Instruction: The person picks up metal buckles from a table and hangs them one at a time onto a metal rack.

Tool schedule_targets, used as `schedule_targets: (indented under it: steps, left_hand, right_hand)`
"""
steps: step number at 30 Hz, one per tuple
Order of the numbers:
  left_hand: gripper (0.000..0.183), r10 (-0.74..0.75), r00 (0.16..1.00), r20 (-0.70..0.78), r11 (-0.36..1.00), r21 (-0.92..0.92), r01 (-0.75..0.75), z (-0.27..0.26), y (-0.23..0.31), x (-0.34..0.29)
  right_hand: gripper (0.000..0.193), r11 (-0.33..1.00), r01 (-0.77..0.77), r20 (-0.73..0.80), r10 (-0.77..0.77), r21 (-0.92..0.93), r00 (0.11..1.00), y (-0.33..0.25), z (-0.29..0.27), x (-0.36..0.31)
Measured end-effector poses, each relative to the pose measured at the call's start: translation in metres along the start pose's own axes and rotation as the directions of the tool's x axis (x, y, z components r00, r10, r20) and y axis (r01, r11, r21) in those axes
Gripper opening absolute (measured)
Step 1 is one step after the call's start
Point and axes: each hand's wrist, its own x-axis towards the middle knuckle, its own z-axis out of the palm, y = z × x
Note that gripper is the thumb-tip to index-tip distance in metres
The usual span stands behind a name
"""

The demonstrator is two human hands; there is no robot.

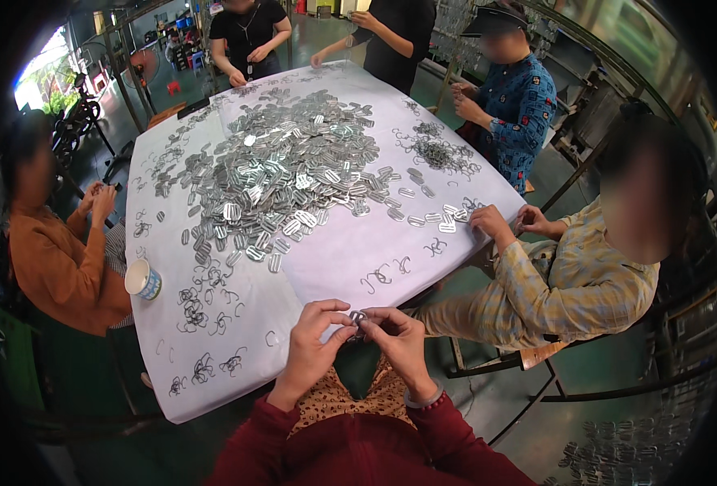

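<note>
Just past the near edge of the table, my left hand (316, 340) and my right hand (401, 344) meet, fingers closed from both sides on a small silvery metal slotted buckle (358, 317). My fingertips partly cover it, and whether a wire hook is on it I cannot make out. On the white-covered table (326, 279) lies a broad heap of similar oval slotted buckles (293, 162). Dark curved wire hooks (203, 368) lie in small clusters to the left of my hands, and more hooks (387, 274) are scattered beyond them.
A paper cup (142, 279) stands at the table's left edge. A tangled pile of hooks (439, 152) lies at the far right. Several people work around the table, one (585, 275) seated close on my right, another (67, 251) at left. Linked metal pieces (617, 454) show at lower right.
</note>
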Motion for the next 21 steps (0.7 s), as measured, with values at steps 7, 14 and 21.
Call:
schedule_targets:
  steps: [7,14,21]
  left_hand:
    - [0.013,-0.050,0.998,-0.041,0.995,-0.086,0.047,0.020,-0.007,-0.009]
    - [0.010,-0.161,0.984,-0.073,0.963,-0.228,0.141,0.006,-0.014,-0.016]
    - [0.014,-0.076,0.997,-0.018,0.955,-0.289,0.067,0.025,-0.028,-0.027]
  right_hand:
    - [0.019,0.957,0.200,0.032,-0.198,-0.209,0.980,-0.003,-0.007,-0.005]
    - [0.029,0.884,0.345,0.238,-0.278,-0.315,0.931,-0.006,-0.002,0.005]
    - [0.025,0.925,0.144,0.108,-0.113,-0.352,0.988,0.014,0.007,0.138]
